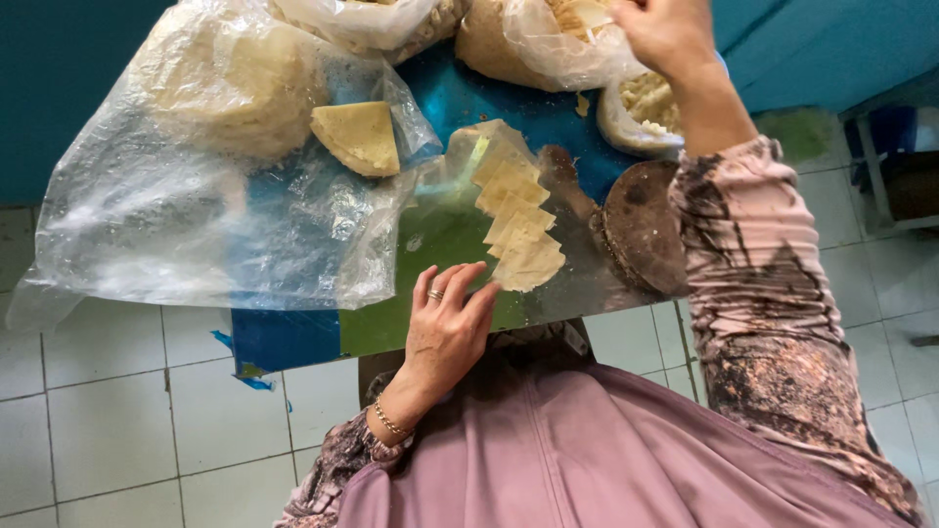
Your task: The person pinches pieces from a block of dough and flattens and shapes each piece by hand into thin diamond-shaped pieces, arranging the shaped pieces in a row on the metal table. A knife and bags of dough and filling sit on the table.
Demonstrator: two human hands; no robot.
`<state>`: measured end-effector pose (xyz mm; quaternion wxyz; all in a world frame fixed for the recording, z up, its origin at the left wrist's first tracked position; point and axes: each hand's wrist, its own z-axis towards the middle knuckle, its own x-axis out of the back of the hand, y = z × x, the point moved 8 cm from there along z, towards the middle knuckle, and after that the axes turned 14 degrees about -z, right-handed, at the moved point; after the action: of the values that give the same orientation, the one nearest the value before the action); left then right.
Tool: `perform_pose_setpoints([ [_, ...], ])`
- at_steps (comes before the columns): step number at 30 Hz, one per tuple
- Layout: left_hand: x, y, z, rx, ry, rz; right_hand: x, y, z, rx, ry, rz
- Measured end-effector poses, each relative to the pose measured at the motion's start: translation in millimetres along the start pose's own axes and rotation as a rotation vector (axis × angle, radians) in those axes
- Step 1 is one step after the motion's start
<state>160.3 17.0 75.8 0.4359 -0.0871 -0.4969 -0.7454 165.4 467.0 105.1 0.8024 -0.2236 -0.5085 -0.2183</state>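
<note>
Table: you're working over a blue and green top, with white floor tiles showing below it.
Big bag: it's lying crumpled across the left of the table, clear plastic, with a pale stack of dough rounds sitting inside at the top left.
Far bags: more clear bags are bunching along the far edge, holding pale pieces I can't make out.
Press: a round, dark wooden piece with a handle is resting just right of the wrappers.
Wrappers: here's your work, a fanned row of thin pale triangles running down the middle of the table, overlapping like roof tiles, the nearest one touching your left fingertips.
Loose wedge: one thicker wedge-shaped stack is lying on the big bag, apart from the row.
Left hand: you're resting it flat on the table edge, fingers spread and nearly straight, gripping nothing, tips just meeting the nearest wrapper.
Right hand: you're reaching up to the far bags; the fingers are running out of the picture, so I cannot tell whether they're closed on anything.
Handling: these sheets are looking light, soft and easily torn, likely clinging to each other. I'd say pinch the free corner of the nearest one and peel it gently.
</note>
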Motion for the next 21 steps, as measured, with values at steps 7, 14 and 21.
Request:
perform_pose_setpoints([
  [7,3,-1,2,0.029,0.021,-0.052,60,-9,-91,-0.133,-0.183,0.484],
  [14,8,-4,12,0.033,0.049,-0.063,77,-104,-199,0.068,-0.333,0.442],
  [21,-1,3,17,0.006,0.018,-0.032,87,-148,-233,0.161,-0.174,0.140],
])
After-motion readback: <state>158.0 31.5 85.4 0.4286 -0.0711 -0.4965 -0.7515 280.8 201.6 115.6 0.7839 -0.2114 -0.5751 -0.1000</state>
